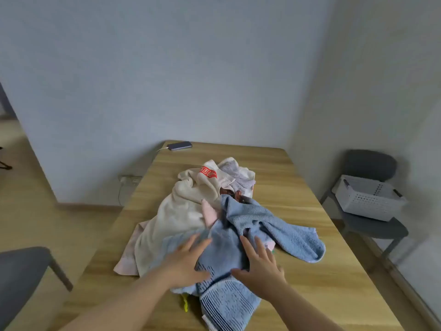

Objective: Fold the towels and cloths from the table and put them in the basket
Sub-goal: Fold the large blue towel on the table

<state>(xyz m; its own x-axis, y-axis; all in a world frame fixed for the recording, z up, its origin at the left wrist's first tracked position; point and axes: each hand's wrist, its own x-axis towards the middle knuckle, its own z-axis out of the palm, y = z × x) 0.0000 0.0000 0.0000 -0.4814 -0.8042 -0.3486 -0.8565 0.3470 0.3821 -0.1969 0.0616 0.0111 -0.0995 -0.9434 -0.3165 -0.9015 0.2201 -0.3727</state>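
While nothing on the light wooden table (300,187) looks folded yet, both hands are down on the near end of the heap. The left hand (188,261) and right hand (261,266) lie side by side with fingers straight and spread. They press flat on the blue terry towel with a dark-striped border (226,304) and grasp nothing, probably to spread it or feel for its edges before a first fold.

A second, plain blue terry towel (286,232) trails off to the right. Behind them are a crumpled cream towel (176,211), a pink cloth (210,212) and a white cloth with red print (210,174).

The white perforated plastic basket (367,199) waits on a grey chair (372,163) to the right, well apart from the pile, and no cloth shows above its rim. A dark phone (179,145) lies at the table's far left corner, away from the work.
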